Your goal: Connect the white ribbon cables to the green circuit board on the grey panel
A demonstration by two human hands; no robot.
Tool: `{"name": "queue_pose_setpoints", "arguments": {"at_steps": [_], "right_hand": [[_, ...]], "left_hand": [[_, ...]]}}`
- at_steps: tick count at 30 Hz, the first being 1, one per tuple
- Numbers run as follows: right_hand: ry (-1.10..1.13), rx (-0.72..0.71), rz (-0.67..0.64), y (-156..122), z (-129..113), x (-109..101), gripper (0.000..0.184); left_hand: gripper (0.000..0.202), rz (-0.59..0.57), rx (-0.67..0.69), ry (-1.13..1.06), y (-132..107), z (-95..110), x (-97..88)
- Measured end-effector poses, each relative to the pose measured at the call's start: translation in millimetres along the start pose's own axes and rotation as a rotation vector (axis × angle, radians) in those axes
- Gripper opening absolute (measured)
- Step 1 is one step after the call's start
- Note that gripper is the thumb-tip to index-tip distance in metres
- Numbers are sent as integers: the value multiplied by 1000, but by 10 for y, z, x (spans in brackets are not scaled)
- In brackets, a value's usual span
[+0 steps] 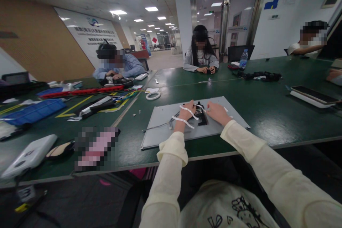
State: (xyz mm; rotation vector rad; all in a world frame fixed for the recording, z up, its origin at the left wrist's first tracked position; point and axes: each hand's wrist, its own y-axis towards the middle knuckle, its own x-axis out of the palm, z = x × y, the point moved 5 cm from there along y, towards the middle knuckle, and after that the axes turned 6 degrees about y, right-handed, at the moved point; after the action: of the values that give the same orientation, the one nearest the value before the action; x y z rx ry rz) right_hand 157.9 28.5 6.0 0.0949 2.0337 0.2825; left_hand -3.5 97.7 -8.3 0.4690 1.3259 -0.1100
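Observation:
A pale grey panel (160, 124) lies flat on the table in front of me. On it is a black part with a small circuit board (200, 114), and a grey cable (160, 125) trails off to the left. My left hand (187, 111) rests at the left side of the black part, fingers bent together; what they grip is hidden. Narrow white tape strips (183, 122) lie across its back and wrist. My right hand (217, 112) is closed in a pinch just right of the black part, on the end of a short white tape strip (198, 106).
A white tape roll (153, 96) and a small wrench (156, 81) lie beyond the panel. Blue trays (37, 110), a white device (29, 155) and cables crowd the left. Phones (314, 96) lie at right. Several people sit around the table (280, 121).

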Motion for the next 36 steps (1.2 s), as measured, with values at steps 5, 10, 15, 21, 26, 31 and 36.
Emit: {"name": "queue_pose_setpoints", "arguments": {"at_steps": [5,10,15,21,26,31,36], "right_hand": [[598,-109,-2,15,-144,-34,17],[987,14,-272,-31,-291,190,29],[1095,14,-429,-118,-352,246,33],[1146,2,-316,-100,-300,96,27],[1210,70,-146,-15,-42,-31,24],[1112,90,-136,-10,169,-1,26],[823,-6,-74,-87,260,8,33]], "left_hand": [[48,147,-68,-153,-3,-32,-155],[43,378,-173,-176,-59,-4,-414],[41,433,-243,-114,-153,46,-512],[46,432,-226,-49,-213,17,-563],[38,386,-314,-395,-246,-179,-629],[55,-132,-368,-883,-404,-48,-442],[54,-375,-223,-874,-675,178,-371]]}}
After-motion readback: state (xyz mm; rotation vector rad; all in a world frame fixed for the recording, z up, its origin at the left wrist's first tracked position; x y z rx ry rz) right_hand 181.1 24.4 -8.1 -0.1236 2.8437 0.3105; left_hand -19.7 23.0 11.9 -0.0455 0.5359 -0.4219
